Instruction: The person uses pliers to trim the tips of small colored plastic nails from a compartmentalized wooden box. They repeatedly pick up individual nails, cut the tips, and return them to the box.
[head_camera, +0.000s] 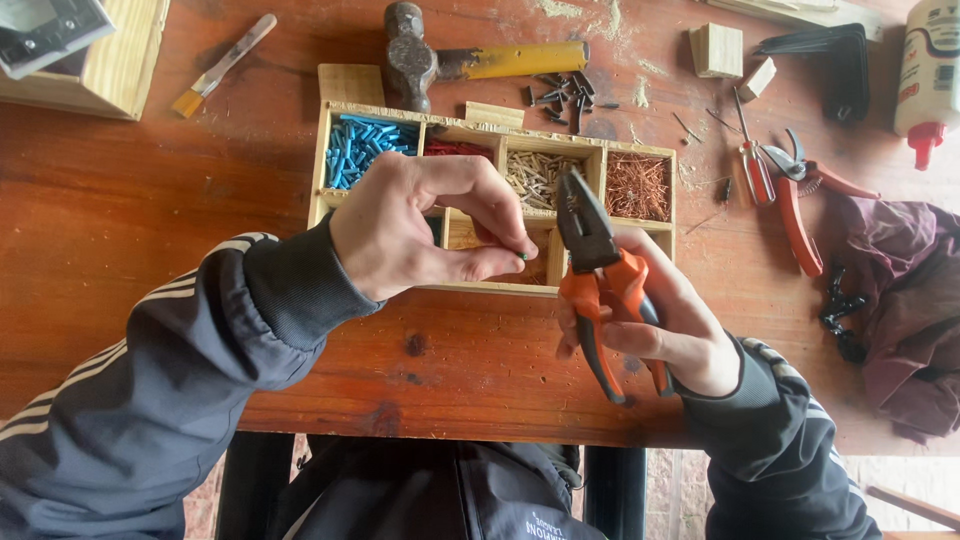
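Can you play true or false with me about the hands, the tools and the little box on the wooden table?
1. The right hand holds orange-handled pliers. True.
2. The left hand grips the hammer. False: the yellow-handled hammer lies untouched on the reddish wooden table, behind the box; the left hand pinches something tiny between thumb and fingertips.
3. The pale wooden compartment box has blue pegs in its far-left section. True.
4. The red-handled pruning shears lie inside the box. False: they lie on the table to its right.
5. The pliers' tip points away from the person, over the box. True.
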